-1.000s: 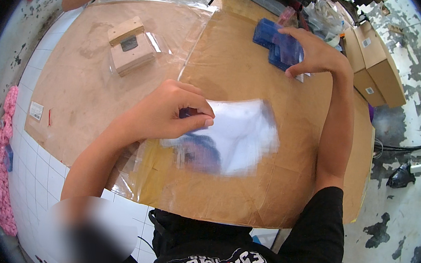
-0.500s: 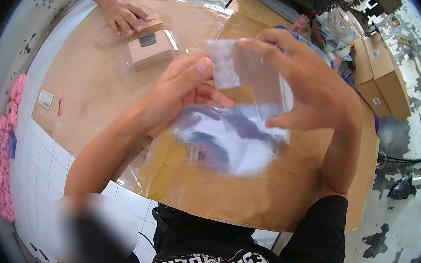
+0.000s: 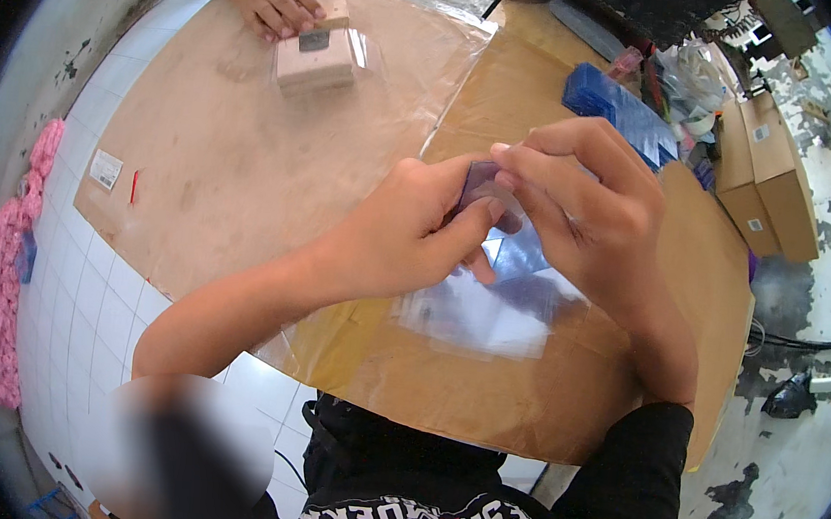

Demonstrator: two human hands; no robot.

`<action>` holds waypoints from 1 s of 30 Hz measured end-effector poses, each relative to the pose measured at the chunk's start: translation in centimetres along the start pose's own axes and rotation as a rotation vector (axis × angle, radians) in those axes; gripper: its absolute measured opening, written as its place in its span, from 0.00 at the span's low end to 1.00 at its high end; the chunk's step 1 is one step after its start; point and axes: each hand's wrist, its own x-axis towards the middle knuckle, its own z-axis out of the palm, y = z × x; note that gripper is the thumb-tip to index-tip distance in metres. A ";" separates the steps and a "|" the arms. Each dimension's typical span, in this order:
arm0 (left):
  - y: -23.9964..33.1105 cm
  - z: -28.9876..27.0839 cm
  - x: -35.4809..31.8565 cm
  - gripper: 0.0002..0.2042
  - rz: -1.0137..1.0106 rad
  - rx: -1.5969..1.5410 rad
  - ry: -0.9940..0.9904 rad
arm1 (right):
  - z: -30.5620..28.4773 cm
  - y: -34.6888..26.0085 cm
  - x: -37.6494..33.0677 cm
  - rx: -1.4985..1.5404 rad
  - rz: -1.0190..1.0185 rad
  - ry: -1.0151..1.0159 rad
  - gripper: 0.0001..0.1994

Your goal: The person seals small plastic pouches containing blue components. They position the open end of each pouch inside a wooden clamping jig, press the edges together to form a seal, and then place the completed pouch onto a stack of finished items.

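Observation:
Both my hands are raised over the table, close together, on one small clear plastic piece (image 3: pixel 479 178) with a purplish tint. My left hand (image 3: pixel 409 224) pinches it between thumb and fingers from the left. The fingertips of my right hand (image 3: pixel 593 211) are closed at its upper right edge. My fingers hide much of the piece, so I cannot tell whether it is a sheet or a sleeve. Below them, a loose pile of clear, shiny plastic pieces (image 3: pixel 489 320) lies on the brown-covered table (image 3: pixel 405 382).
Another person's hand (image 3: pixel 277 8) rests on a wooden block (image 3: pixel 316 68) at the far left. A blue plastic stack (image 3: pixel 621 109) lies at the back right, near cardboard boxes (image 3: pixel 769 177). A white label (image 3: pixel 105 170) and a thin red item (image 3: pixel 134 187) lie at the left.
My hands have come closer together, and the plastic piece between them has turned so that less of it shows. The view has shifted slightly. The blue stack behind my right hand is now more visible.

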 end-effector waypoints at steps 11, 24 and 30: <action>0.8 0.3 -0.7 0.14 0.199 0.211 0.059 | 0.8 -0.9 -0.6 -0.248 -0.283 0.184 0.22; 1.2 0.2 -1.0 0.19 0.253 0.268 0.033 | 1.0 -0.7 -0.2 -0.282 -0.293 0.162 0.12; 1.5 0.1 -0.5 0.25 0.082 -0.193 0.025 | 1.4 0.6 -0.5 -0.182 -0.272 0.121 0.12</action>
